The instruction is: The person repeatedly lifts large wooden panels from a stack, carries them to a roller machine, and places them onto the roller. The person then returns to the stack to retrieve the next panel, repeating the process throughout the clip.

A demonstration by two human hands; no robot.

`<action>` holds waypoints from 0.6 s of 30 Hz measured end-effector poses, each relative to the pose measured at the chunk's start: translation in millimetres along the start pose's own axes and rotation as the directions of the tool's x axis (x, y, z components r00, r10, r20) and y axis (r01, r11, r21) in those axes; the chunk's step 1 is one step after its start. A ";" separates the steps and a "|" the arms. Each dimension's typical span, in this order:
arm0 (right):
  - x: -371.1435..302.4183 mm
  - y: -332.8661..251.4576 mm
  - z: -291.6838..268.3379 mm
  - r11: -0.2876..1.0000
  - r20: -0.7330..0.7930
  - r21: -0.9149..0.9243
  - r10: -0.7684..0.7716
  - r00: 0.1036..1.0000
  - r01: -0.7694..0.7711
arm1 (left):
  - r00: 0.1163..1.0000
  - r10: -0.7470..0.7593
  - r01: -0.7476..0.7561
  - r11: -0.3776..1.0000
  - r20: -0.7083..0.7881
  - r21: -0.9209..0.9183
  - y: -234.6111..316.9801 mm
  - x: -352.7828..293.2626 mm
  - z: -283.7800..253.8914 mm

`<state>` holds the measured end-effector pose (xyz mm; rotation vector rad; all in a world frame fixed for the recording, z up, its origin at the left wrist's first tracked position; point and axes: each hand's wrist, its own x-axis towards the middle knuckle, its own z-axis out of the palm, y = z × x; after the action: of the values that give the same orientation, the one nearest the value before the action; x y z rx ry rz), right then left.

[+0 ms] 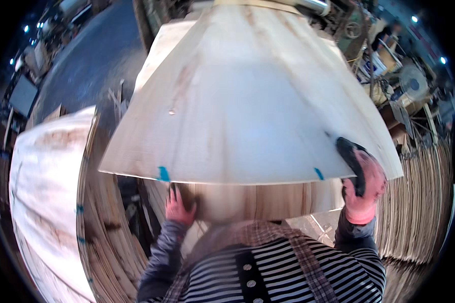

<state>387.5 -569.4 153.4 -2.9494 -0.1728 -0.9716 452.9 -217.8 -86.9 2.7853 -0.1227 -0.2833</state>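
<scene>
A wide, pale wood veneer sheet [237,111] with brown streaks stretches away in front of me, its near edge toward my body. Two teal marks show along that edge. My right hand [365,184], in a pink glove with black fingers, grips the near right corner region, black fingers on top and the rest of the hand at the edge. Below the left part of the edge is my left hand [180,208], gloved in pink, its fingers stretched up and apart toward the edge. The fingertips there are partly hidden, so contact is hard to tell.
On the left stands a stack of veneer sheets [48,197] with a white top face. Another tall stack [414,207] rises at right. A fan [413,82] and machinery stand at the far right. Dark floor [93,63] lies at the far left.
</scene>
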 end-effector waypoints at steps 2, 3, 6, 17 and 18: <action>22.7 4.9 14.5 0.997 -0.012 0.039 0.066 0.998 -0.066 | 0.979 0.073 -0.075 0.997 -0.189 0.000 1.2 -3.0 18.1; 35.2 10.4 23.9 0.997 -0.040 0.064 0.046 0.998 -0.044 | 0.987 0.003 -0.010 0.999 -0.160 -0.041 2.2 0.0 19.0; 65.9 21.4 57.7 0.999 -0.063 0.037 0.033 0.997 -0.031 | 0.995 -0.033 0.021 0.991 -0.090 -0.131 2.7 10.7 3.2; 130.7 65.1 195.2 0.991 -0.116 0.106 0.090 0.989 -0.078 | 0.989 -0.136 0.124 0.974 -0.052 -0.191 14.2 24.6 -11.8; 135.6 72.1 212.4 0.987 -0.042 0.120 0.110 0.993 -0.105 | 0.988 -0.152 0.140 0.955 -0.027 -0.263 10.6 27.6 -11.9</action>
<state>629.6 -614.3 63.4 -2.7934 -0.0663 -0.9816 481.8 -227.2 -77.3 2.5392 0.1243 -0.2503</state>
